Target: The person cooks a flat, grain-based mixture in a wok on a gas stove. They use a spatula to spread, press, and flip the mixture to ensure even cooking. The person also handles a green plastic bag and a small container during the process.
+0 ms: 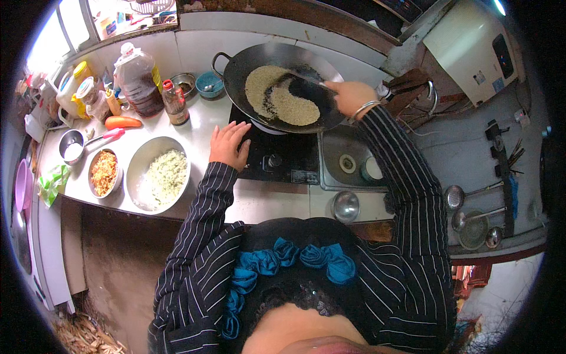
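A large black wok (330, 104) sits on the black cooktop (289, 148), holding pale grains or seeds (294, 106) spread in a curved band. My right hand (356, 97) grips the handle of a spatula (309, 79), whose head is down among the grains, partly hard to make out. My left hand (230, 144) holds nothing. Its fingers are apart at the cooktop's left edge, just below the wok. Left of that hand, a steel basin (138, 190) contains finely chopped pale-green vegetable (168, 172). Beside it, a smaller bowl (116, 185) holds orange shreds (103, 170).
A sauce bottle (176, 106), a big plastic jug (139, 84) and a carrot (123, 122) stand or lie at back left. A small saucepan (70, 144) is farther left. The sink (329, 163) and a metal bowl (346, 206) are right. Ladles (455, 197) hang at far right.
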The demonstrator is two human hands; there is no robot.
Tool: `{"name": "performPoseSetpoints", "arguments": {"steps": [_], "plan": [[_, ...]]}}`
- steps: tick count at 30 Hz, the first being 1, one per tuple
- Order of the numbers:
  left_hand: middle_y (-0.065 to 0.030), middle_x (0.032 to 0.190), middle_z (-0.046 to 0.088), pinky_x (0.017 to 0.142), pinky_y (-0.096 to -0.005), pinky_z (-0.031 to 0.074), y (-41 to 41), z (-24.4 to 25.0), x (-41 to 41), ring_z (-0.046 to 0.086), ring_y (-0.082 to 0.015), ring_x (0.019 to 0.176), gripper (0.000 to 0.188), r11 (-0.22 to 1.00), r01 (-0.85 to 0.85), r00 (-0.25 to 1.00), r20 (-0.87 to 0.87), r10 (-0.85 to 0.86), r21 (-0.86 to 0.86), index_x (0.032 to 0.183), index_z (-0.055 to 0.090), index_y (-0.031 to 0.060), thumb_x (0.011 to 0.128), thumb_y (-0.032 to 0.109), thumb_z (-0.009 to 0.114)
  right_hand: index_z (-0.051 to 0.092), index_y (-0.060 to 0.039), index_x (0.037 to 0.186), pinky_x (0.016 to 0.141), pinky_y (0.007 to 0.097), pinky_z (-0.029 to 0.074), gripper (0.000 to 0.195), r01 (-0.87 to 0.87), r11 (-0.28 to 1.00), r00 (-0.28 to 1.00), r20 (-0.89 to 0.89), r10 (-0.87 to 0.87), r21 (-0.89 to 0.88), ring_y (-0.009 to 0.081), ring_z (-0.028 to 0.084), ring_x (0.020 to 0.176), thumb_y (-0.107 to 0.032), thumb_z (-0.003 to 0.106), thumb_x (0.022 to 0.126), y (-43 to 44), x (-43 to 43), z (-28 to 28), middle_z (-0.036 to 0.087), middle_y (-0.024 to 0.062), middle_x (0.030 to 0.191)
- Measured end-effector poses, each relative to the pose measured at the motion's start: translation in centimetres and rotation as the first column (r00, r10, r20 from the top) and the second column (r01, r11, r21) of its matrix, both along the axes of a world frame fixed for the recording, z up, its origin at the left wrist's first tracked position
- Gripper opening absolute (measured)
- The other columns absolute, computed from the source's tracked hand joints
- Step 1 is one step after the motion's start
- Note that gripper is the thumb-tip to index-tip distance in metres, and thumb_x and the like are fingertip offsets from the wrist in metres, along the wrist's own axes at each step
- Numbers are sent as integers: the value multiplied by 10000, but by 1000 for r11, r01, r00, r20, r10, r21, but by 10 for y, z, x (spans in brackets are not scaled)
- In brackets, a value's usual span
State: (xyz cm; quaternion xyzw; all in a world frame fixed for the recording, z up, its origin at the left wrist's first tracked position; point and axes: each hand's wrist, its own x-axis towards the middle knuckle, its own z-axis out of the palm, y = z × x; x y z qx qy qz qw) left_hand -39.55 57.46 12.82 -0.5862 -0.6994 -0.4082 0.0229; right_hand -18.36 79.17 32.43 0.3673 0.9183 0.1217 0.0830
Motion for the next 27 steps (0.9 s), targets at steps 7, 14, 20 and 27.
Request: {"name": "performPoseSetpoints", "arguments": {"steps": [7,14,20,27], "plan": [[-45,1288,587,1104,-551,263,-16,-4,-4,479,-267,1268,447,998,-56,998,13,56,6,1281,567,183,841,174,643,666,-183,1171,816,439,509,400,-138,986,986,75,146,-98,359,647,896,-202,561,785,-7,63,99,684,169,966],[-48,1277,595,1099,-553,266,-19,-4,-2,483,-274,1263,446,998,-55,998,12,55,-11,1279,570,183,839,171,643,646,-219,1214,810,461,500,400,-130,966,991,12,136,-225,365,640,895,-247,564,823,-10,39,64,681,172,986],[-45,1276,595,1099,-551,264,-18,-3,0,479,-274,1266,444,999,-21,1000,6,21,-25,1280,567,183,842,167,636,597,-217,1265,802,478,501,400,-19,994,963,-268,-11,-111,381,636,907,-254,556,869,20,18,-18,669,181,1035],[-42,1279,592,1105,-551,259,-23,-3,0,474,-268,1271,441,999,-15,1000,16,16,-44,1289,561,187,852,169,620,566,-185,1295,810,469,507,435,41,982,925,-363,-107,-186,386,640,915,-261,562,867,4,-12,-46,672,189,1020]]}}
